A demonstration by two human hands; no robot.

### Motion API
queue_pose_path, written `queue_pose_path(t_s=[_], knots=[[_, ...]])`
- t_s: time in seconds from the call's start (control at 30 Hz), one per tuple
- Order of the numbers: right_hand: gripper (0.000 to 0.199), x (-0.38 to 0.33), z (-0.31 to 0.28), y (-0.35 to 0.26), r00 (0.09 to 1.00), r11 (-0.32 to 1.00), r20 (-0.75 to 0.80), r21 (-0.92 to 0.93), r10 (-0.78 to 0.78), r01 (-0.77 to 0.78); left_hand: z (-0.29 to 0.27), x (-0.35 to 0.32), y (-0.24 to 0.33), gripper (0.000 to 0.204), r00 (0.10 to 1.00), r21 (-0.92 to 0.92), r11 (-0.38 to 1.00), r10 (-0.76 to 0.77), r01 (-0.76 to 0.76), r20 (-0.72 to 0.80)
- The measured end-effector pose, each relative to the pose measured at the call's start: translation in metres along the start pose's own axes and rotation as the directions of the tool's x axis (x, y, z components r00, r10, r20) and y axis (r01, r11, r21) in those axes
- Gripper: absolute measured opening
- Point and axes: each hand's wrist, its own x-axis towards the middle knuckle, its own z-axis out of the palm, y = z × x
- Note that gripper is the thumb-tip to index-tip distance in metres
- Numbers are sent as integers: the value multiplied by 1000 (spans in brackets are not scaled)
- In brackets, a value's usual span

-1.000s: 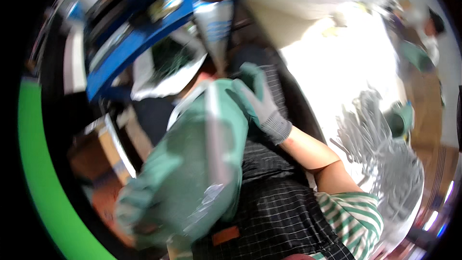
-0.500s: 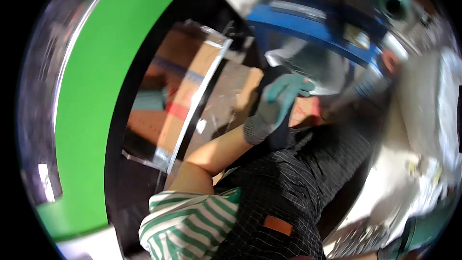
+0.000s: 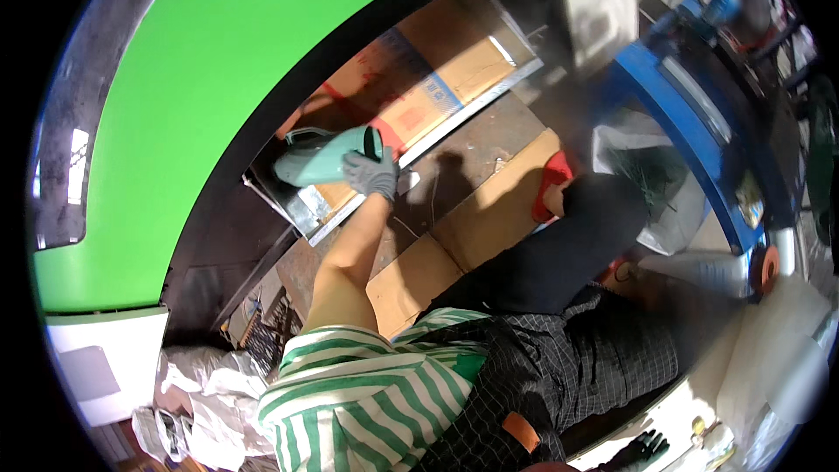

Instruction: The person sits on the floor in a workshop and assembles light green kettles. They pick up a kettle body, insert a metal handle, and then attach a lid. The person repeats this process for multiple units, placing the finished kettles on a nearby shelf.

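Observation:
My left hand (image 3: 371, 175), in a grey glove, is closed on the edge of a teal-green hollow part (image 3: 316, 160) with a dark round opening. It holds the part over the near end of a cardboard box (image 3: 428, 114) lined up along the green machine. The box holds cardboard with blue tape and red markings. At the bottom edge, my right hand (image 3: 645, 448), in a dark glove, has its fingers spread with nothing seen in them. It is near a pale surface (image 3: 603, 437) and clear plastic wrapping.
A large green machine panel (image 3: 218, 44) curves along the left. Flattened cardboard (image 3: 489, 218) lies on the floor by my red shoe (image 3: 552, 183). A blue stand (image 3: 677, 114) with a plastic bag beneath is at the right. Crumpled plastic bags (image 3: 214, 393) lie lower left.
My view has turned. My left hand has gone from above my leg to the box and taken hold of a teal-green part. A green part near my right hand is out of sight.

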Motion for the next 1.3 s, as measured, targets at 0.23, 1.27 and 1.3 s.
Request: queue_pose_path(t_s=[0.23,1.27,1.3], knots=[[61,-3,59,7,874,875,485,-431,17,222,53,119,-149,118,534,-413,341,-481,844,695],[119,-127,190,-173,730,843,437,385,-525,376,-256,-281,239,100,175,-732,-349,827,-585,-535],[110,-119,179,-157,797,854,400,452,-452,257,-250,-295,230,98,125,-623,-375,783,-686,-609]])
